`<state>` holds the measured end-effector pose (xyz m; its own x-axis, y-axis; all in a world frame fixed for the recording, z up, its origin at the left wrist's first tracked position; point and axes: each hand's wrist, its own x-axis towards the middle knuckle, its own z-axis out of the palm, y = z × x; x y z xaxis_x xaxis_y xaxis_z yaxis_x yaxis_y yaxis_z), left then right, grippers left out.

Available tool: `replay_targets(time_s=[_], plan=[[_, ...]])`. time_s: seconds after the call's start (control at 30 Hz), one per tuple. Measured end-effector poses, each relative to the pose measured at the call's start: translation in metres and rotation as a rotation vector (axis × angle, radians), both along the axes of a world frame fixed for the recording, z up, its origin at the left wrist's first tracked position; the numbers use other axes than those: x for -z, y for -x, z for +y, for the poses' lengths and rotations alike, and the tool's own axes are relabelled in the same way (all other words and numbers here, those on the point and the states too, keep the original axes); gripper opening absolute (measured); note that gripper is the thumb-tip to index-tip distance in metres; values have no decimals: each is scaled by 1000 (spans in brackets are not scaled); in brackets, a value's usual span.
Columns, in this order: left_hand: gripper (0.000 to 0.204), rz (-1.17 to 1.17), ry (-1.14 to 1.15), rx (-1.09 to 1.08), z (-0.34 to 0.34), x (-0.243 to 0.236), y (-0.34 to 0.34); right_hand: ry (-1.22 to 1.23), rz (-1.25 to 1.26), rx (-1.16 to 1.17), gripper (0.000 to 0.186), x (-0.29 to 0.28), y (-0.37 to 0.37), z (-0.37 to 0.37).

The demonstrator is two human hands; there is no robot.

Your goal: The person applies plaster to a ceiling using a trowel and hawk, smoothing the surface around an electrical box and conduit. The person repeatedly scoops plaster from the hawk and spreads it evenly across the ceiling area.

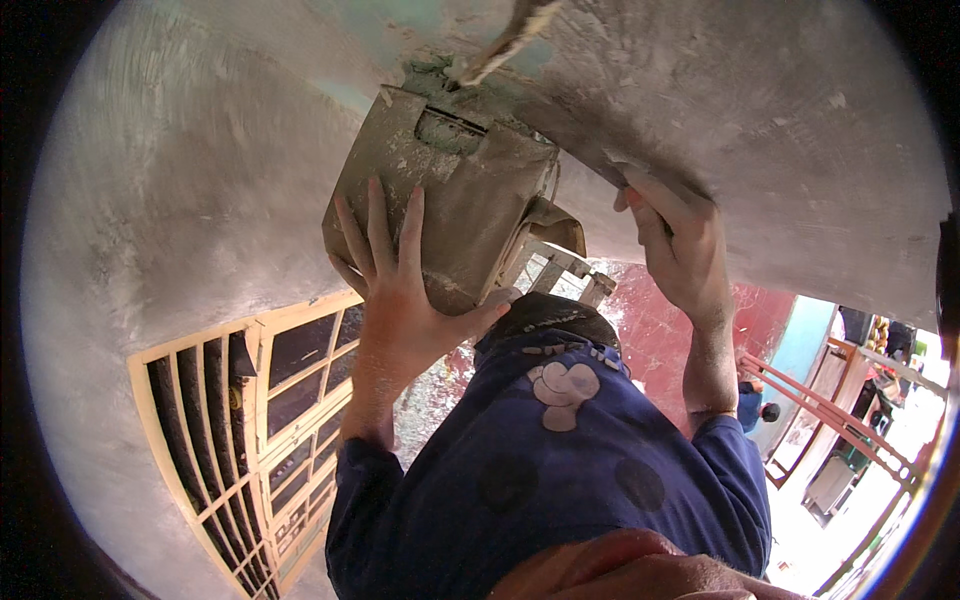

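A boxy, cement-smeared grey-brown case (460,215) with a slot near its far edge is set against the plastered surface; I cannot tell its exact kind. My left hand (400,275) lies on its face with fingers spread, thumb toward the lower right corner. To the right, my right hand (685,240) is closed, its fingertips against the edge of the grey plastered surface (780,140). What it grips, if anything, is hidden; a thin edge may show by the fingers. A folded, stiff-looking flap (557,228) sticks out from the case's right side.
Above the case a pale rod-like piece (510,45) juts out. A cream window frame with bars (255,390) stands at lower left. Below are a red floor (650,335) and a wooden frame like a ladder (555,270). Salmon-coloured rails (825,410) and another person (752,405) appear at right.
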<state>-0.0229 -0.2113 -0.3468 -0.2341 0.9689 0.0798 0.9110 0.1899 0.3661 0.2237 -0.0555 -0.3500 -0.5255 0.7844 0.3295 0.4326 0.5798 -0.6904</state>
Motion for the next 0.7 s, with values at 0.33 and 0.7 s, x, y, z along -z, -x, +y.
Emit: replay_targets(time_s=[0.33,0.7], plan=[[110,88,-55,-8,-9,18,-8,-114,-37,14,24,-6,2,2],[95,84,-185,-28,-16,35,-11,-134,-59,14,24,-14,9,4]])
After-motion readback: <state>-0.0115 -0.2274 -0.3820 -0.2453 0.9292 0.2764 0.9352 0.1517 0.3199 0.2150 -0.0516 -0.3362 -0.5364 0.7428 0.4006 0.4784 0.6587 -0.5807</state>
